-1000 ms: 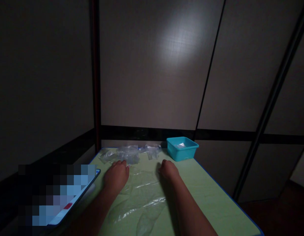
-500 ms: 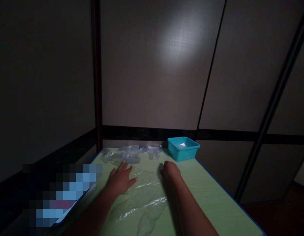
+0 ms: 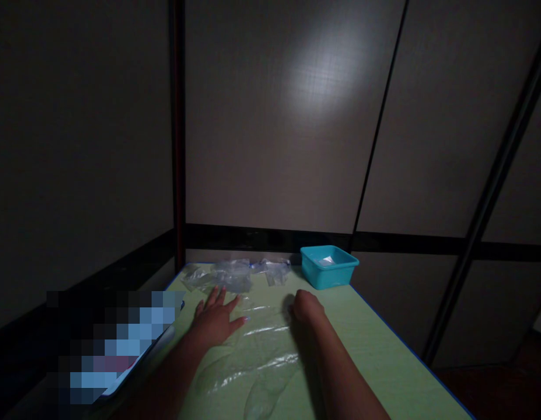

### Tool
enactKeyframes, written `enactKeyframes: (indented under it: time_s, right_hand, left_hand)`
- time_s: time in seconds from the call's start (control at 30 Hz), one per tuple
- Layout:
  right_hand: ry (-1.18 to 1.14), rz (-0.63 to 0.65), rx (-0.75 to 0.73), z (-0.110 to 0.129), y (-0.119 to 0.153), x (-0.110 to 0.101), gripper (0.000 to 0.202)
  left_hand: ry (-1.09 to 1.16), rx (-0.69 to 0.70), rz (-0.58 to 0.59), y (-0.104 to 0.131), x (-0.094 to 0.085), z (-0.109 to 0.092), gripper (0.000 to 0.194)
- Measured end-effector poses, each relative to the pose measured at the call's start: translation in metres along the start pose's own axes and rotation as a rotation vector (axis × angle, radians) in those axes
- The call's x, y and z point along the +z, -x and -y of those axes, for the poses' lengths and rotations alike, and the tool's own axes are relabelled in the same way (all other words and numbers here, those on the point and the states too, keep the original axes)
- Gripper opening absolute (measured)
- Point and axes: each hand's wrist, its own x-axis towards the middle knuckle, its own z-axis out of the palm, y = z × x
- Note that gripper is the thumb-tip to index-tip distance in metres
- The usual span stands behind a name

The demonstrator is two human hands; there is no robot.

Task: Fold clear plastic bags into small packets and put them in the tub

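Observation:
A clear plastic bag (image 3: pixel 257 350) lies spread over the green table (image 3: pixel 370 356), creased and shiny. My left hand (image 3: pixel 215 321) rests on its left side, palm down with the fingers spread. At the bag's upper right edge, my right hand (image 3: pixel 306 306) is closed in a fist, pinching the plastic. More crumpled clear bags (image 3: pixel 233 274) lie at the far edge of the table, just beyond my left fingertips. Another crumpled clear piece (image 3: pixel 275 272) is beside them, further right.
A turquoise plastic basket (image 3: pixel 329 273) stands at the table's far right corner, with something pale inside. Panelled walls (image 3: pixel 270 146) rise behind the table and on the left. A blurred-out blue patch (image 3: pixel 143 332) covers the area by the table's left edge.
The whole view has shifted slightly, so things appear a little further right. My right hand has barely moved with the bag's edge; my left hand stays spread on the plastic.

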Motion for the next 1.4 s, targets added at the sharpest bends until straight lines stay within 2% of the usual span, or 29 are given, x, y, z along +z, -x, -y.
enactKeyframes:
  time_s: [0.13,0.47,0.8,1.03,1.4]
  right_hand:
    - [0.004,0.008,0.009,0.0002,0.0002,-0.0003,0.034]
    - [0.01,0.024,0.0,-0.0043,-0.0048,0.0042,0.034]
    - [0.029,0.034,-0.022,-0.0036,-0.0058,0.0055,0.032]
    - [0.023,0.038,-0.023,-0.0041,-0.0052,0.0067,0.031]
    - [-0.019,0.021,-0.001,-0.0063,-0.007,0.0072,0.025]
  left_hand:
    - [-0.012,-0.029,-0.027,-0.0012,0.0024,0.0017,0.066]
    - [0.03,-0.053,0.008,-0.0006,-0.0003,0.0045,0.07]
    - [-0.047,-0.048,-0.156,-0.002,-0.0007,0.0011,0.062]
    - [-0.022,-0.013,-0.043,0.0006,0.0011,0.0014,0.063]
    - [0.04,-0.057,0.008,0.0007,0.0015,0.0025,0.073]
